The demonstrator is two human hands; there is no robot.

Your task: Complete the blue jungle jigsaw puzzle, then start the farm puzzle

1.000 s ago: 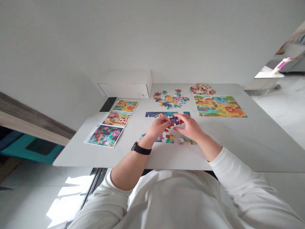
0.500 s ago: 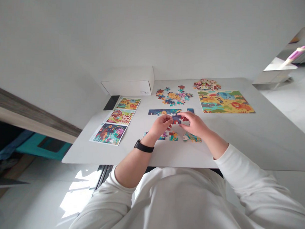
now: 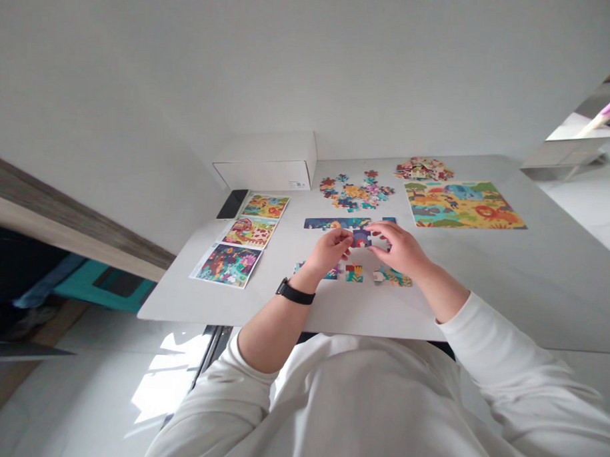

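Note:
My left hand [image 3: 330,251] and my right hand [image 3: 402,248] meet over the white table [image 3: 508,282], fingers pinched on a dark purple and red puzzle piece [image 3: 361,238] held between them. Just beyond it lies a joined strip of dark blue pieces [image 3: 335,223]. Under my wrists sit a few small joined clusters [image 3: 352,273]. Farther back is a heap of loose coloured pieces [image 3: 355,191]. A black watch is on my left wrist.
A finished animal puzzle [image 3: 463,204] lies at the right, with another small pile [image 3: 423,169] behind it. Three picture cards [image 3: 242,231] lie in a row at the left, beside a black phone [image 3: 232,204] and a white box [image 3: 267,164].
Both hands keep their pinch on the puzzle piece. The view has shifted, so everything sits slightly further right in the picture.

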